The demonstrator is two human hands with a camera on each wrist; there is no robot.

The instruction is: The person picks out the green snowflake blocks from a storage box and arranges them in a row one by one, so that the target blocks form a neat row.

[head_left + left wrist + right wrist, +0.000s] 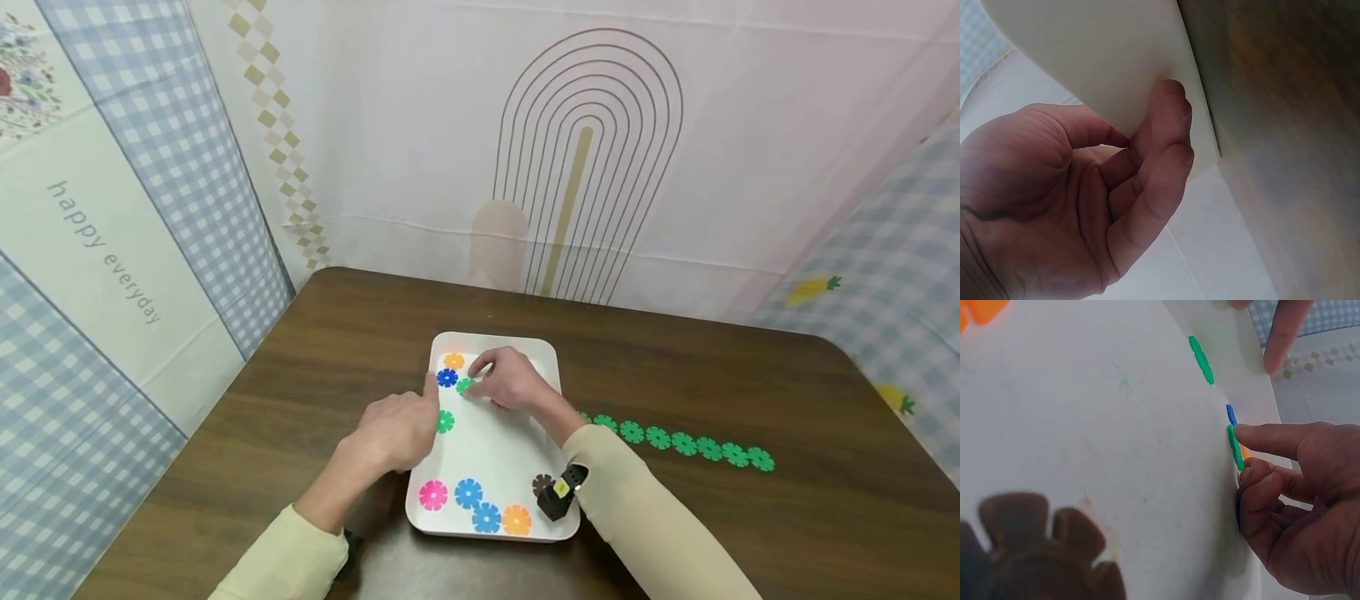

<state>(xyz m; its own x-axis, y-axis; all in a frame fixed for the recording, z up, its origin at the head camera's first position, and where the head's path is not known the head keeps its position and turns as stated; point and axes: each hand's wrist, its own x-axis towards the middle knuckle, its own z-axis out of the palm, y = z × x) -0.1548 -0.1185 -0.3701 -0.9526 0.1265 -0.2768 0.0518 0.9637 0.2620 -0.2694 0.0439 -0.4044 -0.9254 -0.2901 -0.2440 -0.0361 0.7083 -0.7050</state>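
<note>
A white tray [487,450] holds several notched plastic discs lying apart from one another. My left hand [397,427] grips the tray's left rim. In the left wrist view its curled fingers [1163,125] lie against the outside wall. Over the far part of the tray, my right hand [512,379] pinches a green notched disc [465,386] by its edges. Beside that disc lie a blue disc [447,377] and an orange disc [453,360]. Another green disc [445,421] is near the left hand, partly hidden by it in the head view.
Pink [432,495], light blue [468,493] and orange [517,520] discs lie at the tray's near end. A brown disc [542,485] sits partly under the right wrist camera. Right of the tray, a row of green discs [682,443] stretches over the wooden table [712,383].
</note>
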